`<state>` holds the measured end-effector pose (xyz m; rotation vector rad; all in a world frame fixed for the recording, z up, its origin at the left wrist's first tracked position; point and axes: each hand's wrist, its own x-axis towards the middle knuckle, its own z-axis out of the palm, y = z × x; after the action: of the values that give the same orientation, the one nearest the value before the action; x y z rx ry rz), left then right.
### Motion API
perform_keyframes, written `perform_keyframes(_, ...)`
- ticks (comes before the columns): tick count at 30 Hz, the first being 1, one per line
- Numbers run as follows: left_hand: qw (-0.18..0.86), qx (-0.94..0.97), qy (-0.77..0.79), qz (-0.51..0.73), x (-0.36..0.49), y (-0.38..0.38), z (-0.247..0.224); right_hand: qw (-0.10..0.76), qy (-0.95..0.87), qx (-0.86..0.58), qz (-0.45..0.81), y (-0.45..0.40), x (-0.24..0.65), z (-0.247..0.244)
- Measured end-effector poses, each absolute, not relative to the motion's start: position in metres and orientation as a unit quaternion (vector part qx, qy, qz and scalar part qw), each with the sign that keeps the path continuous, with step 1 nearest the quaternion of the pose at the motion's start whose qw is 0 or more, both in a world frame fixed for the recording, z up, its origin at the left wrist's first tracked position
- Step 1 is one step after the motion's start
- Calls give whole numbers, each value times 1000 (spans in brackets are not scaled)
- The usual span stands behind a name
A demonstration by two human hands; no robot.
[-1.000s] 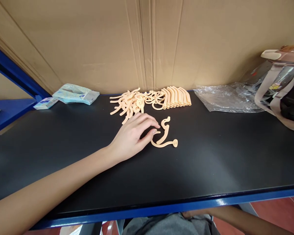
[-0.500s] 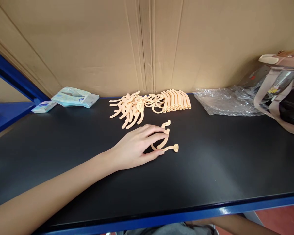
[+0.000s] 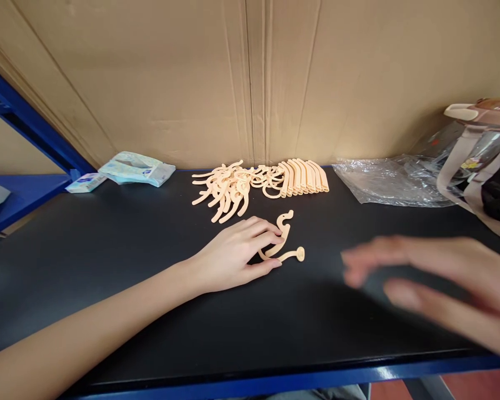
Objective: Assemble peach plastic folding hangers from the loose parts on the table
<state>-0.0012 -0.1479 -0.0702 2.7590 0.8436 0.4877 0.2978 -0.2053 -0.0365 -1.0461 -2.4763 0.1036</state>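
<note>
My left hand (image 3: 245, 250) rests on the black table with its fingers apart, the fingertips touching a few cream curved pieces. Under and beside those fingers lie a hook-shaped piece (image 3: 284, 219) and a thin curved piece with a round end (image 3: 300, 254). To the right, my right hand (image 3: 425, 278) is above the table, blurred, its thumb apart from the fingers and nothing between them. Farther back sit a loose pile of cream curved pieces (image 3: 227, 191) and a neat row of similar pieces (image 3: 304, 178).
A blue tissue pack (image 3: 137, 168) and a smaller pack (image 3: 86, 183) lie at the back left. Clear plastic (image 3: 394, 180) and a strapped bottle (image 3: 483, 125) are at the back right. Cardboard (image 3: 170, 78) stands behind; a blue edge (image 3: 250, 383) runs along the front.
My right hand has come up over the table from the right. The hook-shaped piece shows more fully beside my left fingers. The view has shifted slightly.
</note>
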Motion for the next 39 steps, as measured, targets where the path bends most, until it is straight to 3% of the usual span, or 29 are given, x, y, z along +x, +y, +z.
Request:
perform_keyframes(8,111,937,286,169,-1,-148,-70,219,-913,-343,23,-95,281,-67)
perform_keyframes(13,100,916,332,201,-2,-146,-70,179,-933,-309,51,-113,271,-83)
perform_keyframes(23,-134,878,418,193,-31,-117,-69,147,-945,-291,25,-120,272,-80)
perform_keyframes(28,-150,852,478,154,-31,-115,-71,144,-944,-294,43,-120,272,-79)
perform_keyframes(39,-123,823,521,188,-23,-112,-70,141,-945,-294,43,-119,270,-79)
